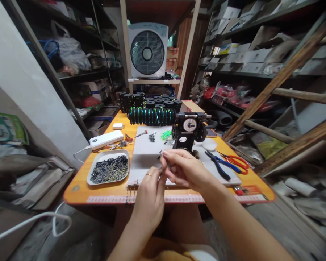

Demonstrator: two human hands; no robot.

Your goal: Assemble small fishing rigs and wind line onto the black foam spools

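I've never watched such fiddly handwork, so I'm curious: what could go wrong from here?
The tiny piece at the fingertips of the left hand and right hand might slip away; it is too small to make out clearly.
The thin dark strands hanging at the front of the table, beside the left hand, might get snagged.
The tray holds many small loose parts; a knock could scatter them.

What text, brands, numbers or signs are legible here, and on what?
None legible.
Box fan, top edge: lettering too small.
White dial: markings too small.
Pink-and-white strip on the table's near edge: print too small.
Green package, far left: blurred.
Yellow-and-white box, right shelf: blurred.
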